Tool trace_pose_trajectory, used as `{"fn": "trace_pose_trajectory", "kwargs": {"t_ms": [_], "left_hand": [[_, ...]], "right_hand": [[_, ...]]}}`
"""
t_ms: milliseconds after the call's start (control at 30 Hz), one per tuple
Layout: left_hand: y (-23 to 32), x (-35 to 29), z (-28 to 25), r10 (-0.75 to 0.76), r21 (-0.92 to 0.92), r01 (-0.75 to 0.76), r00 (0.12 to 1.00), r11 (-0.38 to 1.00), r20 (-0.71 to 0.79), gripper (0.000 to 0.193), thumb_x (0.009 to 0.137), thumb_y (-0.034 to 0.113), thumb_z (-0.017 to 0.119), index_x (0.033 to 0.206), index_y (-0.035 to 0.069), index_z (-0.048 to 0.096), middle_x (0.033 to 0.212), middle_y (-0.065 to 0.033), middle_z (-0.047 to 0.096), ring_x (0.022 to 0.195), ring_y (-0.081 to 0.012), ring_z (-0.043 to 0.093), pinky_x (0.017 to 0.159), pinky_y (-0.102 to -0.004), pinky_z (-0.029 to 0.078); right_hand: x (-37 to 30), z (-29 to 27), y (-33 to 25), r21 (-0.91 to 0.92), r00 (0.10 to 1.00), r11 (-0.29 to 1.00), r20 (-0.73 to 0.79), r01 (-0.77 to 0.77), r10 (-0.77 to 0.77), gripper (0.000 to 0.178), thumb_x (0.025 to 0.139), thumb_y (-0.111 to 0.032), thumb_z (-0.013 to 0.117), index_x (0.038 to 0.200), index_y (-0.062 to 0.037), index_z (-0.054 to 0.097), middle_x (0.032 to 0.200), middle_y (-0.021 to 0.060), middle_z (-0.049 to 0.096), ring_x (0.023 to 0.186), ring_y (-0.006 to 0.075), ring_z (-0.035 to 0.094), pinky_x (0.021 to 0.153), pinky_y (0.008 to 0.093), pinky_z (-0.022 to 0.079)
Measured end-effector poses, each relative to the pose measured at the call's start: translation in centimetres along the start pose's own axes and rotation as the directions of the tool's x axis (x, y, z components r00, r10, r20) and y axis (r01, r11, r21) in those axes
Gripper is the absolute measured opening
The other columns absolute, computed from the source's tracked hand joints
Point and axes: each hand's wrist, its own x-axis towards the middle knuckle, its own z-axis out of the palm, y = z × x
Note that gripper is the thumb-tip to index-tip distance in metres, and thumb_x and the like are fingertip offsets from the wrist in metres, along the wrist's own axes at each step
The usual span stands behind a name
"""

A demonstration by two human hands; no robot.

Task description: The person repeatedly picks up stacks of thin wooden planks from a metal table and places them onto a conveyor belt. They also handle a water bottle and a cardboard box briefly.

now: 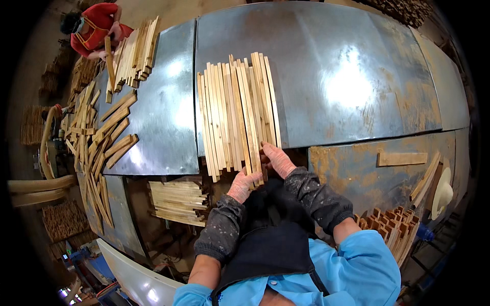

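Observation:
A row of long, pale wooden strips (222, 120) lies side by side on the metal table in front of me, their ends uneven. My left hand (244, 185), in a thin pinkish glove, is closed around the near ends of a few strips. Just to its right, my right hand (278, 159), gloved alike, pinches near the lower end of a strip (250, 112) in the right part of the row. My palms hide part of the grip. Dark speckled sleeve covers reach up both forearms.
Loose strips (102, 137) are heaped at the left. Beyond them a co-worker in red (97, 30) handles another row of strips (133, 53). More strips (178, 200) are stacked below the table edge. A short board (402, 159) and a upright bundle (392, 229) are at right.

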Motion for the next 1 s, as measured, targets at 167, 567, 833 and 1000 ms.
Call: {"fn": "trace_pose_trajectory", "kwargs": {"t_ms": [167, 567, 833, 1000], "left_hand": [[0.9, -1.1, 0.0, 0.035, -0.016, -0.034, 0.997, 0.999, 0.069, 0.045, 0.094, 0.009, 0.077, 0.136, 0.007, 0.061, 0.114, -0.0072, 0.074, 0.096, -0.0213, 0.073, 0.078, -0.0391, 0.063], [0.5, -1.9, 4.0, 0.308, 0.482, -0.179, 0.929, 0.858, -0.204, 0.082, 0.078, 0.028, 0.097, 0.139, -0.007, 0.055, 0.123, -0.0203, 0.073, 0.115, -0.0273, 0.068, 0.1, -0.0416, 0.054], [0.7, -10.1, -6.6, 0.378, -0.439, -0.511, 0.854, 0.739, -0.358, 0.084, 0.095, 0.015, 0.081, 0.163, 0.001, 0.034, 0.128, -0.0061, 0.064, 0.12, -0.015, 0.06, 0.106, -0.0314, 0.049], [1.1, -12.1, -14.3, 0.316, -0.143, -0.796, 0.389, 0.588, -0.865, 0.058, 0.088, 0.005, 0.081, 0.136, 0.0, 0.051, 0.102, -0.0095, 0.07, 0.085, -0.0214, 0.07, 0.073, -0.0362, 0.061]], "right_hand": [[-0.9, 0.0, -1.5, 0.087, 0.999, 0.996, 0.035, 0.009, -0.012, 0.067, 0.11, -0.044, 0.058, 0.165, -0.008, 0.044, 0.118, 0.0002, 0.067, 0.094, 0.0143, 0.06, 0.084, 0.0351, 0.052], [-1.0, 7.2, -6.3, -0.623, 0.924, 0.776, -0.232, 0.099, -0.305, 0.079, 0.082, -0.031, 0.089, 0.142, 0.0066, 0.054, 0.114, 0.0255, 0.076, 0.101, 0.0336, 0.076, 0.086, 0.0447, 0.06], [-4.1, 19.2, -5.0, -0.654, 0.927, 0.658, 0.252, 0.375, -0.277, 0.089, 0.081, -0.024, 0.086, 0.156, 0.0024, 0.046, 0.118, 0.023, 0.074, 0.103, 0.0344, 0.074, 0.09, 0.0419, 0.061], [-6.3, 29.5, 1.8, -0.817, 0.816, 0.006, 0.577, 0.577, 0.041, 0.087, 0.086, -0.032, 0.081, 0.157, 0.0001, 0.042, 0.13, 0.0244, 0.068, 0.12, 0.0427, 0.067, 0.1, 0.0505, 0.056]]}}
